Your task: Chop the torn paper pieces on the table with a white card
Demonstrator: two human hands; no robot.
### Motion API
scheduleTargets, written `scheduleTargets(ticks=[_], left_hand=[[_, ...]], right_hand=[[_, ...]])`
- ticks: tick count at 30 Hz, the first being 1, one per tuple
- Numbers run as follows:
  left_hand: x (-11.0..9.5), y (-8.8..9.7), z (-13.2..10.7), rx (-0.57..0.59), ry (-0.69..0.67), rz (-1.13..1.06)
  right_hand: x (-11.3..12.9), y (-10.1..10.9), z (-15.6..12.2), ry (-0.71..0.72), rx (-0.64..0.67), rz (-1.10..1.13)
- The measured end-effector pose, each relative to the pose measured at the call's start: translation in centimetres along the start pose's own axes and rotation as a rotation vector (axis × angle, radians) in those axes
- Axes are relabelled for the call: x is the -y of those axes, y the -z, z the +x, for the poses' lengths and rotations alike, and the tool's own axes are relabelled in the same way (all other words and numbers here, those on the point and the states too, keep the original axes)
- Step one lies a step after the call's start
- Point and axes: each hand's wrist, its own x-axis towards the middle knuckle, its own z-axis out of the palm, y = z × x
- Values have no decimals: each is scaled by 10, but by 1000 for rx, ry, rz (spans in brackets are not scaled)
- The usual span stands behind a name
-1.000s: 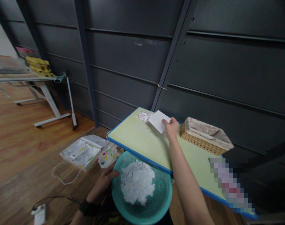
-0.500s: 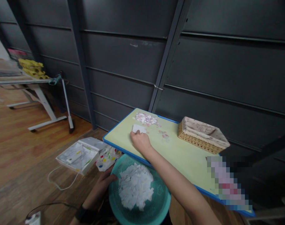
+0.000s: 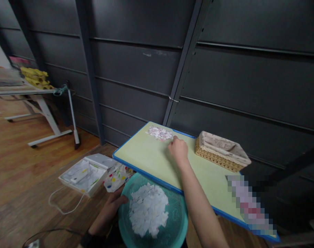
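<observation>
My right hand (image 3: 178, 148) rests on the pale green table top (image 3: 146, 155), fingers curled, just right of a small heap of pinkish-white paper scraps (image 3: 159, 132). What the fingers hold, if anything, is hidden. My left hand (image 3: 114, 204) grips the left rim of a teal basin (image 3: 174, 224) held below the table's front edge. A mound of white paper scraps (image 3: 146, 213) lies in the basin.
A wicker basket with cloth lining (image 3: 221, 153) stands on the table's right. An open white box (image 3: 81, 174) with a cable and a spotted plastic bag (image 3: 117, 175) lie on the wooden floor. A white-legged table (image 3: 40, 103) stands far left. Dark wall panels run behind.
My right hand has slid from the table's left front back to the right, beside the scrap heap. The white card seen under it earlier no longer shows. The left hand keeps hold of the basin.
</observation>
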Motion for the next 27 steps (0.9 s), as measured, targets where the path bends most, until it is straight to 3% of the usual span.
scheduleTargets(ticks=[4, 9, 18, 27], left_hand=[[5, 3, 7, 24, -5, -22], [7, 0, 7, 21, 64, -18], [-2, -6, -3, 45, 36, -25], [4, -2, 1, 82, -2, -59]], right_hand=[[-18, 3, 13, -163, -180, 114], [-26, -5, 19, -135, -306, 310], [-2, -32, 9, 6, -208, 368], [-2, -38, 7, -46, -139, 205]])
